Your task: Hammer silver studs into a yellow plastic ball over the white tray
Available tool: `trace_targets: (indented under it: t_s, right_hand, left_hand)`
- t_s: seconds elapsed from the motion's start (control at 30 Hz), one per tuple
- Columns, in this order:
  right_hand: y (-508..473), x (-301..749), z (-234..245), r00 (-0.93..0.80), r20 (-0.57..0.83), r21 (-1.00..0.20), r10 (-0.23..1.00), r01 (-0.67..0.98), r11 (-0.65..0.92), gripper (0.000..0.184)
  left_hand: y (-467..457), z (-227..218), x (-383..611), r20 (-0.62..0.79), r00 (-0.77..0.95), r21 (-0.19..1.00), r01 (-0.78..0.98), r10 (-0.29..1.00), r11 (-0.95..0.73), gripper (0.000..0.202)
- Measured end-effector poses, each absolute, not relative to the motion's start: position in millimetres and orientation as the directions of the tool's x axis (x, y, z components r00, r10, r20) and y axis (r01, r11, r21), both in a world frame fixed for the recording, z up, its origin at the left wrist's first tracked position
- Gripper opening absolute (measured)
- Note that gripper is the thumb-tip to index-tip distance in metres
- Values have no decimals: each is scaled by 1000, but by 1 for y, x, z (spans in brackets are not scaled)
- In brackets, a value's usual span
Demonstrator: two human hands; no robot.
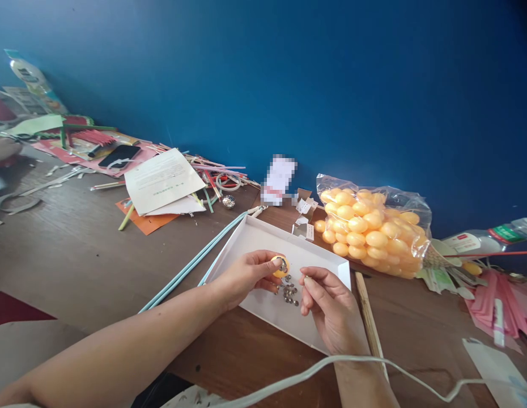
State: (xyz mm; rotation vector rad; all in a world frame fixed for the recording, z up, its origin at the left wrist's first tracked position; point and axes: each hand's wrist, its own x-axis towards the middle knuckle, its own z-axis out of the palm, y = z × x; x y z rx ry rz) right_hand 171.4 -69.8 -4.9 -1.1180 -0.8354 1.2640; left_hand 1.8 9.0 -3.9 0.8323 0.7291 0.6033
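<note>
My left hand (251, 275) is closed around a yellow-orange plastic egg (285, 272) with small shiny dark pieces on its upper side. My right hand (329, 303) faces it, thumb and forefinger pinched together; whatever tiny thing sits at the fingertips is too small to name. Both hands are above a shallow white box (257, 241). Between and below them, several small metallic round pieces (290, 293) lie scattered on its bottom.
Behind the box stands a clear bag of yellow-orange eggs (376, 232). Pale blue cords (195, 255) run along its left side, a wooden strip (369, 317) along its right. A white cable (306, 374) crosses the foreground. Papers (164, 180) and a phone (119, 157) lie left.
</note>
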Motion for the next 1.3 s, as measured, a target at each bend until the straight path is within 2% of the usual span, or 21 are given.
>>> trace_targets:
  t_s: [0.5, 0.7, 0.83, 1.1, 1.3]
  right_hand:
    - [-71, 170, -8, 150, -67, -967, 986, -254, -27, 11]
    - [-70, 167, -1, 195, -46, -948, 980, -318, 19, 12]
    - [-68, 169, -5, 162, -53, -945, 985, -327, 3, 9]
    - [-70, 173, -19, 182, -45, -977, 982, -215, -5, 11]
    - [-72, 173, -20, 150, -72, -975, 986, -221, -37, 9]
  left_hand:
    - [9, -6, 2, -322, 607, 832, -185, 726, 523, 43]
    - [9, -7, 2, -329, 603, 830, -182, 727, 527, 44]
    - [9, -9, 2, -325, 606, 831, -182, 726, 525, 42]
    - [10, -7, 2, -336, 602, 828, -178, 724, 532, 43]
    - [9, -4, 2, -339, 585, 817, -205, 737, 539, 49]
